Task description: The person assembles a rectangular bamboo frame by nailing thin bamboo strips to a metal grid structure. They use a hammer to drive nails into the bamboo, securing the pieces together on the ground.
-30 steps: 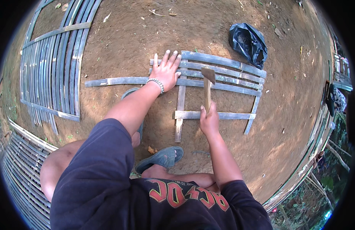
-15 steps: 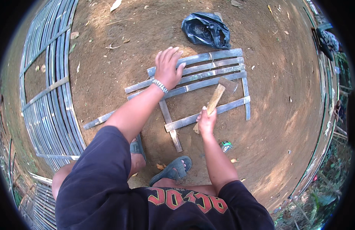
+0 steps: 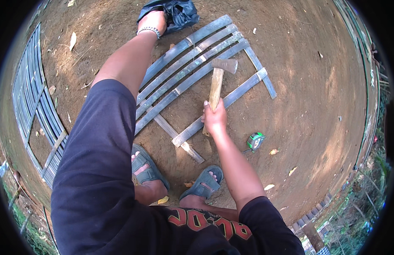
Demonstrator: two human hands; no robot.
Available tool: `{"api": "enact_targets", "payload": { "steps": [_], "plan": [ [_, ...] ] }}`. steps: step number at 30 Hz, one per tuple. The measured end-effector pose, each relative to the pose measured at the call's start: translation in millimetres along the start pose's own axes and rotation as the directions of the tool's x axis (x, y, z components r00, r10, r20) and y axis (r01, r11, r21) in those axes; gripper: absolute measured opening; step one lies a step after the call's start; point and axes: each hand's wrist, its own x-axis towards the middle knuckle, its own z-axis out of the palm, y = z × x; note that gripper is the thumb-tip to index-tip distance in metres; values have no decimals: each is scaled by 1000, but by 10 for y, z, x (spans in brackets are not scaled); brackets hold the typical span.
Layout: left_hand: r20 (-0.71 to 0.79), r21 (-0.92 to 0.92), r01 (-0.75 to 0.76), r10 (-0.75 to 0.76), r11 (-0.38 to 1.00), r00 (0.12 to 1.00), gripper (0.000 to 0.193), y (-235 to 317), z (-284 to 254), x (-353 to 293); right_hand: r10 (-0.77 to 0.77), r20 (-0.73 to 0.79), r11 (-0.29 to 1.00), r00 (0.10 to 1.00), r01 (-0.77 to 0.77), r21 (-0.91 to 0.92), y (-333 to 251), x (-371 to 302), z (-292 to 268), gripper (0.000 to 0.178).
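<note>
My left hand (image 3: 154, 21) reaches into the mouth of a black plastic bag (image 3: 182, 16) on the ground at the far side; its fingers are hidden by the plastic. In my right hand (image 3: 215, 117), closed round the wooden handle, is a hatchet (image 3: 216, 85) with a rusty-looking metal head pointing away from me. The hatchet is over a small frame of split bamboo slats (image 3: 178, 91) lying on the soil. Several long slats lie roughly side by side across two short crosspieces, with a wider gap before the nearest slat (image 3: 237, 93).
A green and black tape measure (image 3: 256, 141) lies on the dirt right of the frame. At the left is a large bamboo slat panel (image 3: 35, 97). My sandalled feet (image 3: 205, 183) stand at the frame's near side. Dry leaves dot the ground.
My left hand has left the bamboo slats and gone forward into the black bag. The hatchet stays in my right hand. My view has shifted, so the frame appears turned.
</note>
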Motion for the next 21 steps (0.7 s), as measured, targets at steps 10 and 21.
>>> {"api": "enact_targets", "payload": {
  "steps": [10, 21],
  "plan": [
    [-492, -189, -333, 205, 924, 846, 17, -236, 25, -144, 78, 98, 993, 992, -87, 85, -305, -117, -23, 23],
    [-428, -682, 68, -473, 728, 770, 13, -380, -12, -2389, 25, 153, 975, 988, -58, 215, -199, -106, -39, 24]
  ]
}}
